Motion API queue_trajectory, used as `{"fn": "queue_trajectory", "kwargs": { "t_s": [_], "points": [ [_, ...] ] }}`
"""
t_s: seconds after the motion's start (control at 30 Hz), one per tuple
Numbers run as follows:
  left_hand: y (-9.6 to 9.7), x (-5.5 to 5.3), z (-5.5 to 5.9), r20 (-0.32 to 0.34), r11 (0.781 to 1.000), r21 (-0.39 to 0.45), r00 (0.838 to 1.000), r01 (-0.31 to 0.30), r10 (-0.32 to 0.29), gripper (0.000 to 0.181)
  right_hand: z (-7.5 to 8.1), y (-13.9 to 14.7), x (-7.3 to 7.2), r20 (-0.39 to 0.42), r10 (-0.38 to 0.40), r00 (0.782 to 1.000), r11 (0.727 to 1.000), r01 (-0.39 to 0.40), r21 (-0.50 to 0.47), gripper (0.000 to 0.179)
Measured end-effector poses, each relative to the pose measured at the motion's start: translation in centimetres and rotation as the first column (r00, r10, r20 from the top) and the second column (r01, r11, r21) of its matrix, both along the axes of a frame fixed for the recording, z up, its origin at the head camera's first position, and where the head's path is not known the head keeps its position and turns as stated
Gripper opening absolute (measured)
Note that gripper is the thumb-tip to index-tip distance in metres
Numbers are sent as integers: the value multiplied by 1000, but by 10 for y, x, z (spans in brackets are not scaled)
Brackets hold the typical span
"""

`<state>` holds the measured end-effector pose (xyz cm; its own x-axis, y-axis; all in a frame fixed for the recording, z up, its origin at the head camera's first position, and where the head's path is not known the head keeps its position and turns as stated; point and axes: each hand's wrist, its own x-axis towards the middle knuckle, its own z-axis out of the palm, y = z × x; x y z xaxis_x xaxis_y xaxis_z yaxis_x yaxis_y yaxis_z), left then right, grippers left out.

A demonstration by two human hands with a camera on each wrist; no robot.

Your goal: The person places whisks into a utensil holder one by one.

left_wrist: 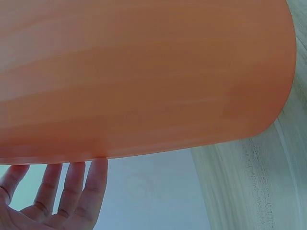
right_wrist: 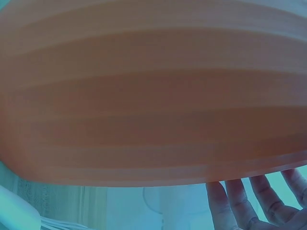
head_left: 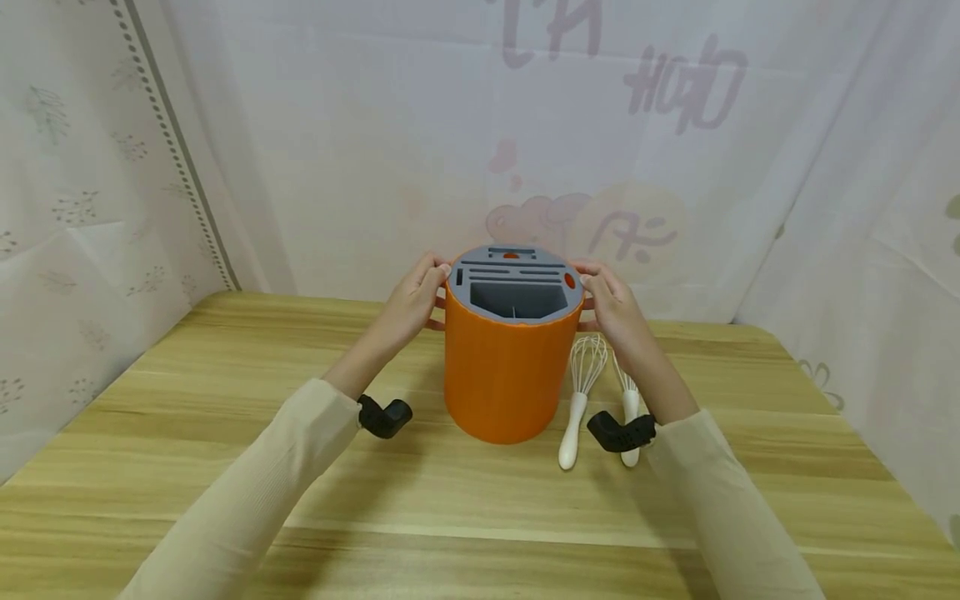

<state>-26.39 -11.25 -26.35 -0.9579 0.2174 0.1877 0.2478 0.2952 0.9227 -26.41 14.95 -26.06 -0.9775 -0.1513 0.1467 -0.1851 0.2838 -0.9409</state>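
Observation:
An orange round utensil holder [head_left: 504, 379] with a grey slotted insert [head_left: 517, 300] stands upright between my two hands in the head view. Whether its base touches the table cannot be told. My left hand [head_left: 416, 292] holds its left side near the top, thumb at the rim. On the opposite side my right hand [head_left: 609, 302] grips it the same way. Both wrist views show fingertips against the smooth orange wall [left_wrist: 144, 81], with the thumbs out of sight. Just right of the holder lies a whisk [head_left: 573, 425] with a white handle; a second whisk [head_left: 630, 408] is partly hidden by my right wrist.
The wooden table [head_left: 225, 467] reaches toward a pale printed curtain [head_left: 360, 150] at the back, with more curtain at both sides. A black wrist camera [head_left: 386, 417] sits on my left wrist, another [head_left: 621, 432] on my right, above the second whisk.

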Motion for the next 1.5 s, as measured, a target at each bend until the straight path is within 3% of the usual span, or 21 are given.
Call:
{"fn": "queue_trajectory", "kwargs": {
  "t_s": [1.5],
  "points": [
    [-3,36,-3,-23,1000,7,1000,5,-5,33,-3,0,34,-40,71,997,997,-70,15,40]
  ]
}}
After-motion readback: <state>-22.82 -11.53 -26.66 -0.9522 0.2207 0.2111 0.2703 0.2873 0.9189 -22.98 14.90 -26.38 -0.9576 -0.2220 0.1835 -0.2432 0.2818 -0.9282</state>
